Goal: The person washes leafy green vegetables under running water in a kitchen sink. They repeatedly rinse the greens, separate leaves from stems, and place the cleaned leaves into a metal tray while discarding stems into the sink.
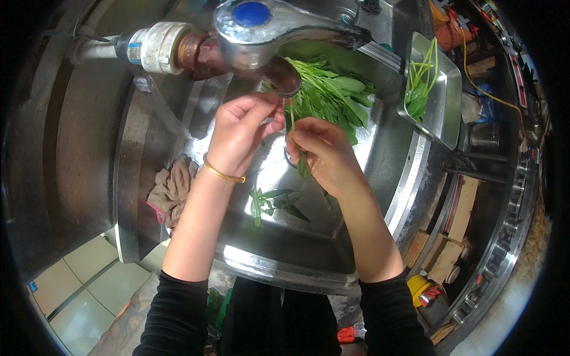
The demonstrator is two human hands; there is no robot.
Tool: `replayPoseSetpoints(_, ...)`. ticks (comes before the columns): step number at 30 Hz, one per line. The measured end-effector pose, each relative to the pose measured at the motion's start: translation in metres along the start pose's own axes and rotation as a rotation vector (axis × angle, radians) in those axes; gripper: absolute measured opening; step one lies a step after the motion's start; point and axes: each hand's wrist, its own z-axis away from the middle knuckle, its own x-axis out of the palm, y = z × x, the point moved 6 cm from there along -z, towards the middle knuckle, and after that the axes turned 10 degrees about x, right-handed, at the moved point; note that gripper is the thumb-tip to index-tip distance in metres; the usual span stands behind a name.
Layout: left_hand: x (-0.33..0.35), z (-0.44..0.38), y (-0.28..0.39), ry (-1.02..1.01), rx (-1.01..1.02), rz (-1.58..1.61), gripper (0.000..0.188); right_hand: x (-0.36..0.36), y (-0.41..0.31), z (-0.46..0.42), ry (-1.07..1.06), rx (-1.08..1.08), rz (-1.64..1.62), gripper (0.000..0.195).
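Note:
My right hand (pixel 327 149) grips a leafy green stem (pixel 292 119), whose stalk points up while a leaf (pixel 303 167) hangs below the fingers. Just left of it, my left hand (pixel 247 122) has its fingers curled under the faucet spout (pixel 285 84); the spout partly covers the fingertips, so whether they pinch anything is unclear. Behind both hands a pile of leafy greens (pixel 340 91) lies in the stainless steel sink (pixel 307 233). Several loose torn leaves (pixel 276 202) rest on the sink bottom nearer to me.
Above the sink juts the faucet's chrome lever (pixel 294 26), close over my hands. A metal tray (pixel 447 100) with a few green stems (pixel 421 84) sits at the sink's right rim. On the left edge lies a crumpled brown cloth (pixel 173 184). Cardboard pieces (pixel 445 258) fill a lower right shelf.

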Motion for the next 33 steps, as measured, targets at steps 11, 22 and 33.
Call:
replayPoseSetpoints(11, 0.001, 0.004, 0.005, -0.077, 0.041, -0.298, 0.010, 0.001, -0.008, -0.001, 0.188, -0.161, 0.347, 0.009)
replayPoseSetpoints(22, -0.010, -0.026, 0.022, -0.040, 0.134, -0.325, 0.019, 0.005, -0.015, -0.020, 0.046, -0.048, 0.318, 0.015)
replayPoseSetpoints(33, -0.010, -0.033, 0.026, -0.071, 0.143, -0.419, 0.021, 0.002, -0.019, -0.021, 0.063, -0.076, 0.236, 0.022)
